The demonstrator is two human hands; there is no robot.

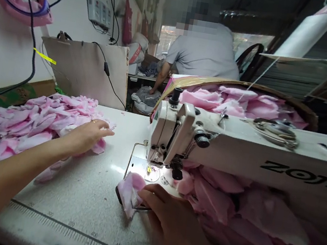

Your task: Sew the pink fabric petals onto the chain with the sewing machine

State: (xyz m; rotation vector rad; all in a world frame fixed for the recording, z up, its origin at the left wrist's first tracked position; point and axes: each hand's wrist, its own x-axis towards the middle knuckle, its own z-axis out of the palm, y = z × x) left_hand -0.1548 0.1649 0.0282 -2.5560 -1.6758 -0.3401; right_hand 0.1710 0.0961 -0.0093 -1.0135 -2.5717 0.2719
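Here are my right fingers point(153, 200), bent and low, their tips right at the edge of a small pink fabric piece point(131, 190)! The piece lies just to the left of those tips, crumpled, with a paler fold showing and one corner pointing toward me; the fingers are only slightly parted, and whether they pinch it or merely press it down I cannot tell, as their undersides are hidden. Just beyond the fingertips sits the lit needle area point(149, 171) of the sewing machine point(240, 152), whose long white arm stretches away above and to the right of my hand. And over on the other side, my left fingers point(105, 133), loosely spread, thumb apart, lie at the right edge of a wide heap of pink pieces point(31, 125)! Some fabric shows right under them; whether they have hold of any, I cannot tell. The heap runs out leftward from those fingers, while pale, speckled tabletop point(93, 186) fills the gap between my two hands. Nearer to me than the right fingers, a printed ruler scale point(94, 238) crosses the front. To their right, under the machine arm, more pink fabric point(243, 228) bunches up in shadow. Well beyond both sets of fingers, a person in a grey shirt point(207, 50) leans over, one arm reaching down.
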